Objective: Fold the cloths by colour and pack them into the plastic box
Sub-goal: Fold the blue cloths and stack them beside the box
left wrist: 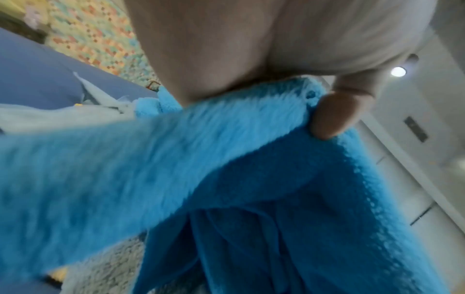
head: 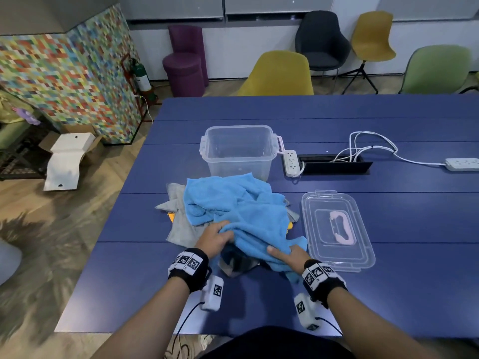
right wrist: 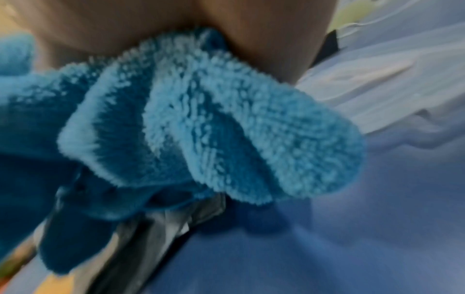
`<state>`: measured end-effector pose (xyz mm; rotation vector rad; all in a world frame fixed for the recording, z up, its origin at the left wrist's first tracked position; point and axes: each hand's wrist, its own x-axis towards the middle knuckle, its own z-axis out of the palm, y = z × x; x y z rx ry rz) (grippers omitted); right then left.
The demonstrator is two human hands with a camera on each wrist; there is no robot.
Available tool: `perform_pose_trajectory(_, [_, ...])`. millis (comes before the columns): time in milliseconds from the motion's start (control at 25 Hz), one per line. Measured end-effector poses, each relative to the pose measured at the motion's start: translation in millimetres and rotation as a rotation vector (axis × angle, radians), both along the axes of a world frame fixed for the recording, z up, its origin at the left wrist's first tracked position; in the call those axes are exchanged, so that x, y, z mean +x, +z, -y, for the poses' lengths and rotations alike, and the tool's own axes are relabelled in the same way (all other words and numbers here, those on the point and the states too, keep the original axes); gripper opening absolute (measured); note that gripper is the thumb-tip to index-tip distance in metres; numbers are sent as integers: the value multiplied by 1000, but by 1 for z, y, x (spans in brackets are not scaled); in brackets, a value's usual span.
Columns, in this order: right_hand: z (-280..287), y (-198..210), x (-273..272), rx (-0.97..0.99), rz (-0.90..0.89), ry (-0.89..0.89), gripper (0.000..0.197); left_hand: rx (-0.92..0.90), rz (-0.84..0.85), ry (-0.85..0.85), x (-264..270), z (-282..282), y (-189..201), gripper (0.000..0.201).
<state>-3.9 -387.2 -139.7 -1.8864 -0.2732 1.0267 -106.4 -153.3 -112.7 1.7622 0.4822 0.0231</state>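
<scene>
Left hand (head: 216, 238) fingertips buried under blue cloth (head: 241, 211); right hand (head: 290, 255) fingers likewise covered; orange cloth (head: 171, 217) shows only as slivers beneath the pile; dark cloth (head: 237, 264) mostly covered, colour uncertain; grey cloth (head: 181, 226) partly hidden; both wrist views blurred; counter (head: 337, 120) cut off at right edge.

Bare table (head: 388, 294) lies right of the hands; lid (head: 337, 231) and power strip (head: 293, 161) flank the box (head: 238, 151).

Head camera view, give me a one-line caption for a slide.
Both hands, left hand and right hand, grip a blue cloth atop a mixed pile, in front of the empty plastic box, lid alongside.
</scene>
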Motion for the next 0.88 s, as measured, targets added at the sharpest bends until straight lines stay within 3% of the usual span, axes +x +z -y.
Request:
perform_pose_trajectory(80, [4, 22, 7, -7, -3, 30, 35, 15, -28, 63, 1, -1, -4, 27])
perform_pose_trajectory(160, [3, 40, 21, -109, 97, 68, 20, 50, -134, -76, 0, -5, -9, 40])
perform_pose_trajectory(240, [0, 45, 35, -174, 204, 69, 17, 120, -276, -322, -4, -2, -5, 51])
perform_pose_trajectory(320, [-7, 49, 33, -206, 265, 147, 15, 270, -430, -532, -9, 6, 2, 43])
perform_pose_trajectory(360, [-9, 45, 26, -277, 296, 247, 16, 383, -525, -617, -13, 10, -1, 41])
perform_pose_trajectory(480, [-6, 14, -7, -600, 373, 598, 44, 691, -775, -776, -39, 20, -24, 60])
perform_pose_trajectory(560, [3, -8, -23, -711, 363, 706, 42, 687, -840, -792, -55, 23, -36, 70])
perform_pose_trajectory(640, [8, -14, -25, -710, 325, 679, 40, 601, -858, -809, -62, 20, -36, 77])
perform_pose_trajectory(800, [13, -8, -25, -665, 245, 646, 37, 504, -903, -834, -66, 15, -27, 48])
perform_pose_trajectory(880, [14, -12, -29, -651, 215, 673, 44, 507, -819, -738, -68, 16, -26, 44])
